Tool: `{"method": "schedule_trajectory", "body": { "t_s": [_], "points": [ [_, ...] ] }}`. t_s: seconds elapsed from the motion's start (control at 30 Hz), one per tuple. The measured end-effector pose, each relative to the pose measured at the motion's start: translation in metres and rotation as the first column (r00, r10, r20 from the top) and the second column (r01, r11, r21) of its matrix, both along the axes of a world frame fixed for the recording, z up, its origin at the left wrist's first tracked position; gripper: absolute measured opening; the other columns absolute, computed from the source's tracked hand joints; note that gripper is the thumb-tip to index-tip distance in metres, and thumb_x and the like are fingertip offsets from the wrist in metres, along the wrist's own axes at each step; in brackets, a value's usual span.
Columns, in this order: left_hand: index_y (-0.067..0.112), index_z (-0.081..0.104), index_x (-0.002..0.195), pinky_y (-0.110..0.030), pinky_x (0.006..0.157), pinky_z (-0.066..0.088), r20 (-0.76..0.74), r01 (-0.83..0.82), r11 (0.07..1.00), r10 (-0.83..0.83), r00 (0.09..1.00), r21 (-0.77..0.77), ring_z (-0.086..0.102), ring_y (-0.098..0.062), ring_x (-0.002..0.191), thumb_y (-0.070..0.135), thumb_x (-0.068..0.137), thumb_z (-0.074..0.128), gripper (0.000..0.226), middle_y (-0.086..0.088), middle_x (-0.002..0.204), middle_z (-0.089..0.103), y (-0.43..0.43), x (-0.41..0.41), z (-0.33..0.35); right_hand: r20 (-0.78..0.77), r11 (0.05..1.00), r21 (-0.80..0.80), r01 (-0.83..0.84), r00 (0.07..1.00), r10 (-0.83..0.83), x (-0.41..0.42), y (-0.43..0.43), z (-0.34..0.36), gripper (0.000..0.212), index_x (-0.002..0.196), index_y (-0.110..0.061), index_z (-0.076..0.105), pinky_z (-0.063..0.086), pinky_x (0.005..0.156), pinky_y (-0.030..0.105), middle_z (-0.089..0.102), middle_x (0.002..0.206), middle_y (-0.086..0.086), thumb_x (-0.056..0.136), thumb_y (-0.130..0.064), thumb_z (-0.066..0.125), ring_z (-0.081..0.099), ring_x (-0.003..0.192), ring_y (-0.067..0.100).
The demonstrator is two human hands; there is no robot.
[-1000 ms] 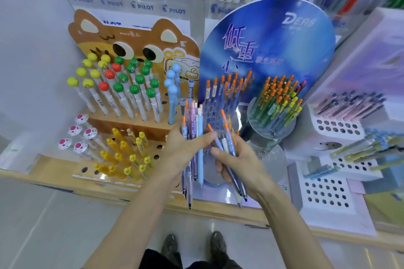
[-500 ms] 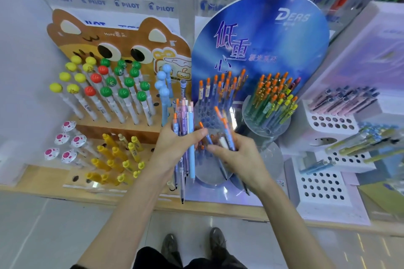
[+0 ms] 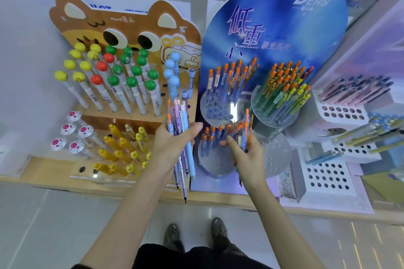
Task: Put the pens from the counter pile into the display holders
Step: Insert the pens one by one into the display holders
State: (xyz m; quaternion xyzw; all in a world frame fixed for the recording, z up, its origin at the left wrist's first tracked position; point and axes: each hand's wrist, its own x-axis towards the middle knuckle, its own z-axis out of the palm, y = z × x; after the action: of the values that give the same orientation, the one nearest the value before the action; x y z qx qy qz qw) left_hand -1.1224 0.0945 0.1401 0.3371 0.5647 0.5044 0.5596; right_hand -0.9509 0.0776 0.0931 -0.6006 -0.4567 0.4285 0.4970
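pens filled both of your hands. your left hand (image 3: 172, 146) had fingers and thumb curled round a bundle of pastel pens (image 3: 178, 116), just off the lower left corner of the blue ders board (image 3: 273, 28). the bundle's long axis ran near upright in the view, with clicker ends pointing up toward the shelves and tips pointing down past your wrist toward the counter edge.

your right hand (image 3: 247, 155) sat in front of the board's foot, its fingers curled round a smaller cluster of orange-capped pens (image 3: 246, 124). those stood roughly upright too, caps up, with their tips hidden behind your palm. your right forefinger and thumb reached left to the orange caps standing in the front clear holder (image 3: 216, 168) below the board; whether they pinched one could not be told. the pens in that holder leaned up and to the right.

two upper clear holders (image 3: 269, 116) stood against the board's lower face, their pens leaning the same way, caps uppermost.
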Motion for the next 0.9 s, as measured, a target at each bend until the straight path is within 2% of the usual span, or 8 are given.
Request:
{"method": "schedule_trajectory", "body": {
  "t_s": [0.1,0.27,0.4,0.47,0.57,0.7,0.8,0.9],
  "points": [
    [0.01,0.063,0.109,-0.022,0.058,0.05,-0.008,-0.008,1.0,0.008,1.0,-0.012,0.06,-0.004,0.058,0.016,0.077,0.078,0.036,0.007,0.075,0.072,-0.001,-0.003,-0.004,-0.034,0.999,0.0,0.045,0.998,-0.045,-0.004,-0.003,-0.008,0.01,0.088,-0.024,0.06,0.038,0.042,0.022,0.073,0.074,-0.001,0.093,-0.016,0.061,0.04,0.044,0.009],
    [0.017,0.062,0.095,-0.021,0.055,0.05,-0.009,0.01,1.0,-0.01,1.0,-0.013,0.059,-0.005,0.056,0.016,0.076,0.079,0.025,0.009,0.067,0.069,-0.004,-0.008,-0.009,0.12,0.999,0.044,0.028,0.992,-0.033,-0.007,-0.011,-0.013,0.016,0.082,-0.027,0.06,0.043,0.061,0.014,0.066,0.069,-0.007,0.091,-0.014,0.063,0.058,0.062,0.002],
    [0.017,0.06,0.09,-0.018,0.052,0.048,-0.011,0.025,1.0,-0.025,1.0,-0.001,0.058,-0.004,0.053,0.017,0.077,0.079,0.023,0.011,0.061,0.066,-0.006,-0.009,-0.009,0.13,1.0,0.027,0.003,0.991,-0.006,-0.019,-0.021,-0.017,0.012,0.086,-0.006,0.058,0.046,0.068,0.047,0.057,0.077,0.024,0.091,-0.015,0.063,0.055,0.075,0.041],
    [0.017,0.06,0.092,-0.017,0.053,0.048,-0.012,0.034,0.999,-0.034,0.999,0.0,0.059,-0.004,0.054,0.018,0.077,0.079,0.024,0.011,0.06,0.065,-0.007,-0.01,-0.009,0.132,0.999,0.03,0.018,0.991,-0.021,-0.022,-0.02,-0.018,0.02,0.088,0.002,0.056,0.046,0.073,0.052,0.055,0.082,0.03,0.091,-0.016,0.063,0.053,0.08,0.046],
    [0.014,0.062,0.098,-0.019,0.053,0.048,-0.014,0.04,0.999,-0.04,0.999,-0.008,0.059,-0.005,0.055,0.018,0.077,0.079,0.027,0.011,0.059,0.063,-0.007,-0.012,-0.008,0.148,0.999,0.026,0.029,0.988,-0.033,-0.024,-0.018,-0.015,0.017,0.089,0.0,0.058,0.046,0.073,0.048,0.058,0.083,0.03,0.091,-0.016,0.062,0.053,0.081,0.044],
    [0.018,0.063,0.096,-0.02,0.054,0.049,-0.003,0.038,0.999,-0.039,0.999,-0.013,0.058,-0.006,0.056,0.017,0.077,0.078,0.024,0.01,0.06,0.063,-0.007,-0.013,-0.008,0.225,0.996,0.027,0.083,0.971,-0.087,-0.02,-0.012,-0.013,0.016,0.084,-0.004,0.06,0.036,0.058,0.033,0.059,0.07,0.016,0.09,-0.019,0.064,0.045,0.061,0.022],
    [0.013,0.064,0.099,-0.021,0.056,0.049,-0.004,0.041,0.999,-0.041,0.999,-0.019,0.059,-0.005,0.057,0.019,0.076,0.078,0.028,0.006,0.067,0.066,-0.008,-0.012,-0.007,0.242,0.995,0.028,0.091,0.966,-0.095,-0.019,-0.005,-0.012,0.013,0.086,-0.007,0.061,0.04,0.06,0.029,0.062,0.072,0.015,0.091,-0.019,0.062,0.051,0.066,0.028],
    [0.009,0.063,0.103,-0.023,0.059,0.049,-0.01,0.031,0.999,-0.031,0.999,-0.029,0.059,-0.006,0.059,0.02,0.077,0.078,0.032,-0.001,0.076,0.068,-0.008,-0.012,-0.007,0.246,0.999,-0.009,0.051,0.968,-0.047,-0.023,-0.008,-0.018,0.014,0.084,-0.004,0.058,0.039,0.059,0.028,0.057,0.069,0.017,0.09,-0.015,0.063,0.047,0.06,0.02]
  ]
}}
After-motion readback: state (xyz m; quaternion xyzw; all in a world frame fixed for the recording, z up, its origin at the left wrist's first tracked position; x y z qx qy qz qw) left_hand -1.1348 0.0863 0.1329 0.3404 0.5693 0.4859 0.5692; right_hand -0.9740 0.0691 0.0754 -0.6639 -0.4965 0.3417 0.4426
